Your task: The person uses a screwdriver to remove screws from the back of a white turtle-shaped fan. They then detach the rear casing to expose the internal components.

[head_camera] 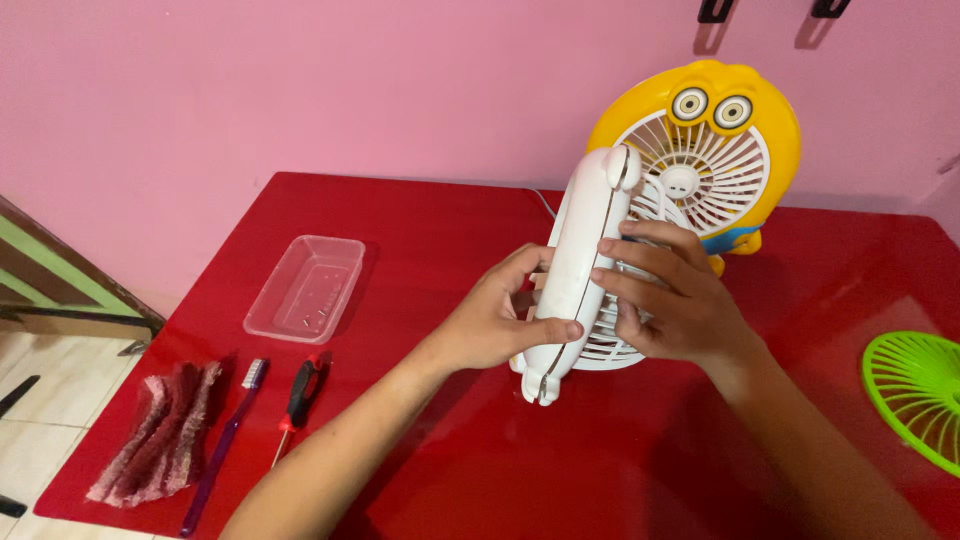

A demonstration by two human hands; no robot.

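A small white fan stands edge-on and upright on the red table, its grille facing right. My left hand grips its left side, thumb across the lower body. My right hand holds the right side, fingers spread over the white grille. Both hands hold the same fan near the table's middle.
A yellow cartoon-eyed fan stands behind, against the pink wall. A green fan grille lies at the right edge. At left sit a clear plastic tray, a red-and-black screwdriver, a purple toothbrush and a reddish cloth.
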